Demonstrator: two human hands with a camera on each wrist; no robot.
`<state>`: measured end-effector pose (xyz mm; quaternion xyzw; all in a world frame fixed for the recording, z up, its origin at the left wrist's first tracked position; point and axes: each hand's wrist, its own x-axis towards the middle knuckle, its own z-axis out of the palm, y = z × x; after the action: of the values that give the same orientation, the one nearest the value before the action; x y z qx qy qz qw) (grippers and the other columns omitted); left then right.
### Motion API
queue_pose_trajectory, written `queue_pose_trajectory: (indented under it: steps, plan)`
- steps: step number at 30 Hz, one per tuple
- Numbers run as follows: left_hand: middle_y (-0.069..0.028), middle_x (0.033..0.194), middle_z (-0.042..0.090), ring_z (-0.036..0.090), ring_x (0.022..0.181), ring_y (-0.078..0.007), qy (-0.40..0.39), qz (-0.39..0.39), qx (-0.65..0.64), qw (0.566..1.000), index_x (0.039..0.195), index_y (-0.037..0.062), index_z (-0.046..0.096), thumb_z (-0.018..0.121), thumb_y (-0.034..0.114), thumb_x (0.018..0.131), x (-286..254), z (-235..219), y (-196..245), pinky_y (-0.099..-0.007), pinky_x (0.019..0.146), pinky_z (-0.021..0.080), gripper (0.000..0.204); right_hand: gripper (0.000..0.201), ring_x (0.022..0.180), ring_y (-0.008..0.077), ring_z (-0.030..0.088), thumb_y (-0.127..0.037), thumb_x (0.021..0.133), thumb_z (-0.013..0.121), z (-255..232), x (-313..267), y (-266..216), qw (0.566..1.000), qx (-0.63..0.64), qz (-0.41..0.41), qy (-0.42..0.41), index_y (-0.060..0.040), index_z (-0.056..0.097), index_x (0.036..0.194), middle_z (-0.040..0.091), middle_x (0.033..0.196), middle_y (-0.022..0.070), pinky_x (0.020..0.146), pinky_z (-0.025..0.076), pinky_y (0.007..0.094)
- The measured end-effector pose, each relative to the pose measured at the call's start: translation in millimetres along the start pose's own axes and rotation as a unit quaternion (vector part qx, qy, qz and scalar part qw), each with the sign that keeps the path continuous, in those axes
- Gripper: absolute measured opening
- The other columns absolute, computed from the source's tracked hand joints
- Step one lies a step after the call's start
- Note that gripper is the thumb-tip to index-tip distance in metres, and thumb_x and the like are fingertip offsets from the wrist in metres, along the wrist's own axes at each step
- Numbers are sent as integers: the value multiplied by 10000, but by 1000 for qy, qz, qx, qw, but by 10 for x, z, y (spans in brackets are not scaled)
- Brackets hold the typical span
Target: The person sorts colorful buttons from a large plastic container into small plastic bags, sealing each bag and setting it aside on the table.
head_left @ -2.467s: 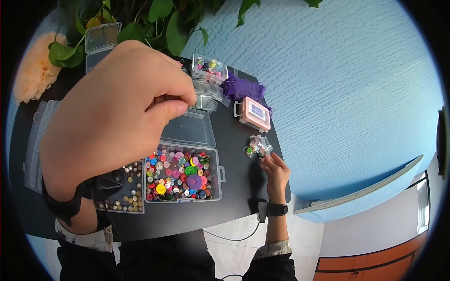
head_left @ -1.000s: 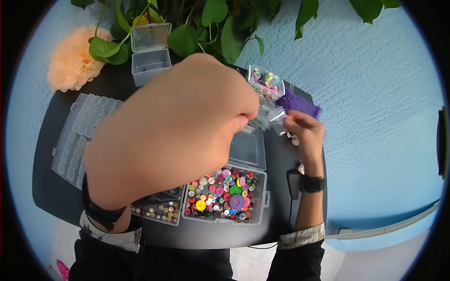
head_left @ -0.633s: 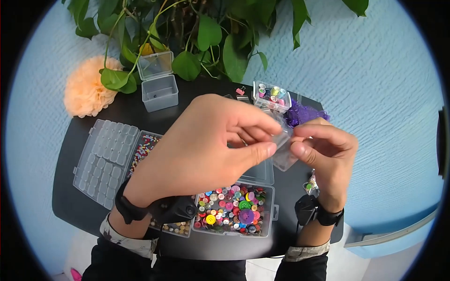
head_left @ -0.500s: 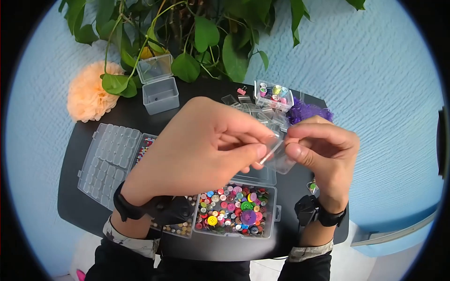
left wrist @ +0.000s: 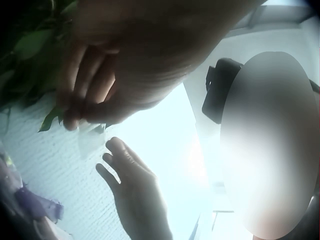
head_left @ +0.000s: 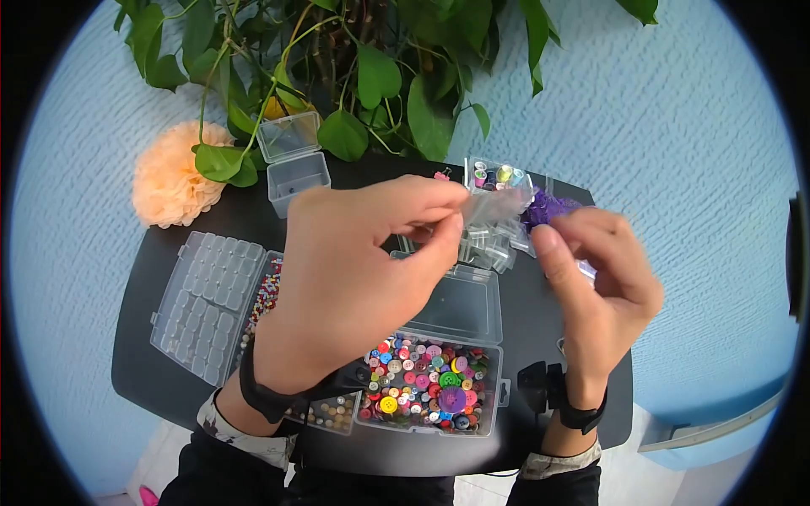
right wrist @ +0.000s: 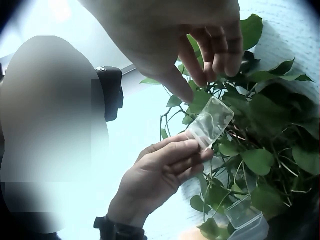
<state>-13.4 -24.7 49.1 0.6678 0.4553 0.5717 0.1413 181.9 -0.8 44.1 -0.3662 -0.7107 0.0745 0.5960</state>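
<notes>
My left hand [head_left: 337,278] pinches one end of a small clear plastic bag [head_left: 498,205] between thumb and fingertips, above a pile of similar bags [head_left: 488,244]. My right hand [head_left: 603,291] is off to the right with thumb and fingers spread and bent, holding nothing. In the right wrist view the clear bag [right wrist: 212,120] points up from my left hand [right wrist: 160,175], just under the fingers of my right hand [right wrist: 185,45], apart from them. The left wrist view has the bag [left wrist: 91,140] hanging at the fingertips of my left hand [left wrist: 120,70].
An open box of colourful buttons [head_left: 498,384] lies in front, beside a partly hidden bead case [head_left: 207,304]. Behind stand a small open box [head_left: 299,175], a spool box [head_left: 527,181], purple netting [head_left: 553,207], a peach pompom [head_left: 180,173] and a leafy plant [head_left: 377,72].
My right hand went from the right side to the bag pile, and a bag came between both hands. Since then my right hand has let go and moved right; the bag stays with my left.
</notes>
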Motion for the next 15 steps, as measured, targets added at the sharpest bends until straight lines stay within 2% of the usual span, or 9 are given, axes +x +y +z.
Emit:
queue_pose_trajectory:
  steps: [2,4,5,7,8,15]
  plan:
    - [-87,843,753,718,762,-99,7,10,30,999,992,-17,725,735,-1,818,-40,4,-16,-217,682,542,174,223,727,131,660,5,730,830,45,-33,-80,991,84,70,-77,32,740,932,710,831,97,636,518,231]
    - [-97,824,745,729,735,-134,-28,123,81,989,999,2,723,738,2,812,-60,7,-41,-221,651,534,188,186,694,129,679,21,750,804,151,-62,-72,989,110,66,-73,54,738,920,719,799,95,625,533,217]
    - [-111,803,727,727,704,-200,-53,144,105,983,999,24,723,744,1,792,-46,-8,9,-245,607,526,209,191,722,137,691,29,756,791,177,-76,-65,987,114,66,-88,62,735,935,725,826,110,651,545,223]
    - [-111,799,722,720,693,-220,-49,157,102,981,991,29,725,748,2,782,-41,-3,-1,-258,589,521,212,196,774,154,713,41,779,754,187,-86,-62,984,123,69,-110,77,727,970,736,870,136,702,566,238]
    - [-112,795,717,712,682,-241,-47,171,99,979,983,34,726,752,3,771,-39,-2,-6,-270,571,517,215,196,774,154,713,41,779,754,184,-91,-54,984,123,69,-110,77,727,970,736,870,136,702,566,238]
    - [-117,781,709,700,658,-248,-36,187,106,976,974,27,727,746,-4,775,-61,18,-47,-295,560,525,203,174,732,147,701,35,806,742,202,-94,-20,984,125,43,-119,70,731,976,736,847,127,674,551,236]
